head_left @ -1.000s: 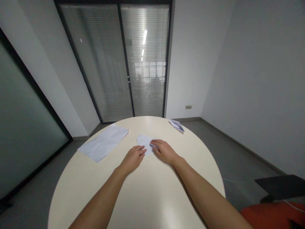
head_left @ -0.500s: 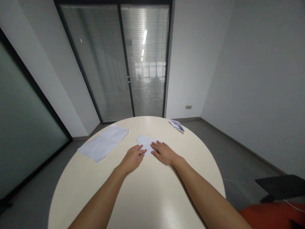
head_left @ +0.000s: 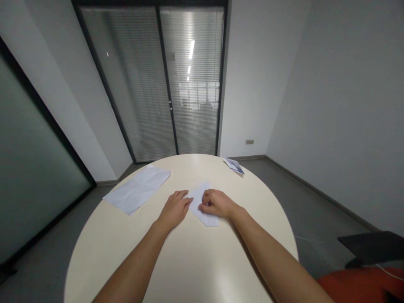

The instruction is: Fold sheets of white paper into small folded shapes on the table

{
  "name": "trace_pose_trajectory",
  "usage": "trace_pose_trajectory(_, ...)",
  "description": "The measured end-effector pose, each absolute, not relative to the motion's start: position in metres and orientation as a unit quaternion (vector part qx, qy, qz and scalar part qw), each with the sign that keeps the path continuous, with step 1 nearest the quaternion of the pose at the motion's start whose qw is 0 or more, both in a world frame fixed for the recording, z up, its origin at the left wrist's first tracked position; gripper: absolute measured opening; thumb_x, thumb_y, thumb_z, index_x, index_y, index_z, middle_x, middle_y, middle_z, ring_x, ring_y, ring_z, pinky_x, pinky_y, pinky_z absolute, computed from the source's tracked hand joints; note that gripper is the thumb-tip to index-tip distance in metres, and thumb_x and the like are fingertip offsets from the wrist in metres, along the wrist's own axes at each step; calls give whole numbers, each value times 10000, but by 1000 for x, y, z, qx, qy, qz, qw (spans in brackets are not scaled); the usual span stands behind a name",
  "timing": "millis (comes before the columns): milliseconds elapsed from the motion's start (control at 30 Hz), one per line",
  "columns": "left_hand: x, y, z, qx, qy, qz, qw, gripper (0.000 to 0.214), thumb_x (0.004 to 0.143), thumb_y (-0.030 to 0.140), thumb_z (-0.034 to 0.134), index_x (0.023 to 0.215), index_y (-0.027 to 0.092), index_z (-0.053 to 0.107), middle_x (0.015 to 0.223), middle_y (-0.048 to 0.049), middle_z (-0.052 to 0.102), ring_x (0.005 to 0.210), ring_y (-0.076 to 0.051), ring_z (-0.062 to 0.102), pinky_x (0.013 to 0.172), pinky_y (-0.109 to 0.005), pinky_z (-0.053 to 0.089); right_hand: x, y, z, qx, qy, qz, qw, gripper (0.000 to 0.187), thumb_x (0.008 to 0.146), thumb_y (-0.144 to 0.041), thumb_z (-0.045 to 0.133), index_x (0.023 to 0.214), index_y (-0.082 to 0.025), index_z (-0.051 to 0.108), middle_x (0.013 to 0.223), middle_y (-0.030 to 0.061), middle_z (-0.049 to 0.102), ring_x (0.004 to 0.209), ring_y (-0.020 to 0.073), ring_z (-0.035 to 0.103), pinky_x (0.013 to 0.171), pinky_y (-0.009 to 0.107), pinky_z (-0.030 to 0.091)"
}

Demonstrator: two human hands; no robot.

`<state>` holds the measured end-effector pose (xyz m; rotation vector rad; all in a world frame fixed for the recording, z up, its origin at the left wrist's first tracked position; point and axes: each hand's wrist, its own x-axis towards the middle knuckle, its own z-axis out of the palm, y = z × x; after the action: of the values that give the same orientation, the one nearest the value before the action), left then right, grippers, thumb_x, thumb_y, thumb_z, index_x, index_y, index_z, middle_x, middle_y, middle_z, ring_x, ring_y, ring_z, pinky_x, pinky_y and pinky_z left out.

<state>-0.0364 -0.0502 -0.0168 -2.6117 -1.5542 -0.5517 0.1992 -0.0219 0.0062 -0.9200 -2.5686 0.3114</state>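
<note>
A small folded white paper (head_left: 202, 206) lies in the middle of the round cream table (head_left: 189, 261), slanting from far left to near right. My right hand (head_left: 216, 203) rests on it with curled fingers pinching its upper part. Beside it, my left hand (head_left: 174, 208) lies flat on the table, fingertips touching the paper's left edge.
A large creased white sheet (head_left: 137, 188) lies at the table's far left. A small folded paper piece (head_left: 234, 165) sits at the far right rim. Glass doors with blinds stand behind. An orange seat (head_left: 362, 284) and a dark surface (head_left: 372, 246) are at lower right.
The folded paper has turned and shifted toward me, its near end now below my right hand. My right fingers went from flat to curled on it. My left hand barely moved.
</note>
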Motion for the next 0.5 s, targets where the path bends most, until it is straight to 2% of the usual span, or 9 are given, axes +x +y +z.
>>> trace_pose_trajectory(67,-35,-51,-15,-844,-509,-166,31,320,984,200,510,1211,248,729,1276,-101,659,1172,-266,589,1005,-433,496,197,-22,4,-308,-920,111,214,198,880,-354,706,793,-193,781,952,63,707,859,189,638,809,306,462)
trace_pose_trajectory(133,-34,-52,-12,-846,-510,-151,34,325,987,183,492,1203,242,726,1194,-94,677,1096,-253,610,950,-410,511,195,-21,0,-287,-924,107,226,156,847,-348,736,881,-211,802,1108,87,706,1015,232,642,940,356,464)
trace_pose_trajectory(200,-31,-54,-10,-849,-508,-142,38,326,996,193,468,1206,224,716,1176,-98,680,1089,-252,612,939,-407,509,194,-19,-5,-279,-928,109,221,304,858,-374,720,1113,-218,778,1274,115,670,1183,269,603,1053,403,429)
trace_pose_trajectory(300,-27,-60,-6,-852,-503,-140,35,339,1012,272,454,1246,195,687,1254,-117,671,1158,-266,596,987,-423,492,194,-17,-13,-321,-921,117,185,577,925,-480,621,1415,-175,601,1470,169,554,1369,304,492,1155,457,351)
trace_pose_trajectory(400,-22,-66,-7,-852,-504,-138,23,432,1016,409,448,1343,189,627,1411,-138,611,1284,-282,555,1096,-457,429,195,-16,-17,-409,-892,124,146,703,942,-612,534,1508,-197,495,1586,161,420,1471,346,360,1202,548,251)
trace_pose_trajectory(500,-18,-68,-10,-848,-516,-125,7,552,1009,496,428,1437,169,547,1526,-158,514,1401,-304,476,1175,-497,344,196,-17,-16,-465,-868,125,122,738,940,-671,488,1546,-254,434,1632,120,351,1502,360,293,1210,616,164)
